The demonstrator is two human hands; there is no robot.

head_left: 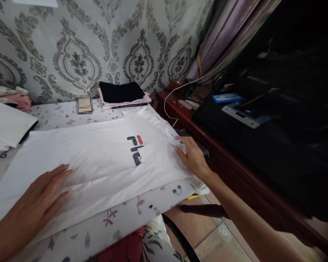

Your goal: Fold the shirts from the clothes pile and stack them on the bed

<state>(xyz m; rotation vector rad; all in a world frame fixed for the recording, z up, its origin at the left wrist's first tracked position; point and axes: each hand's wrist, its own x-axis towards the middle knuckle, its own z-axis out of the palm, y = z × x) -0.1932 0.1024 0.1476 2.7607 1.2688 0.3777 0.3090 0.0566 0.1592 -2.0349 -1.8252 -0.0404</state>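
A white T-shirt [93,149] with a dark and red chest print lies spread across the patterned tabletop [87,238]. Its right part is folded inward and wrinkled, covering some of the print. My left hand [45,196] rests on the left half of the cloth, fingers stretched out and apart. At the shirt's right end, my right hand [192,154] has a bunched bit of the fabric between thumb and fingers.
Behind the shirt stands a stack of folded clothes [121,92], black on top, beside a small blurred item [84,104]. More white cloth [8,125] lies at left. A dark red cabinet [177,112] borders the right side, with a white cable [166,100].
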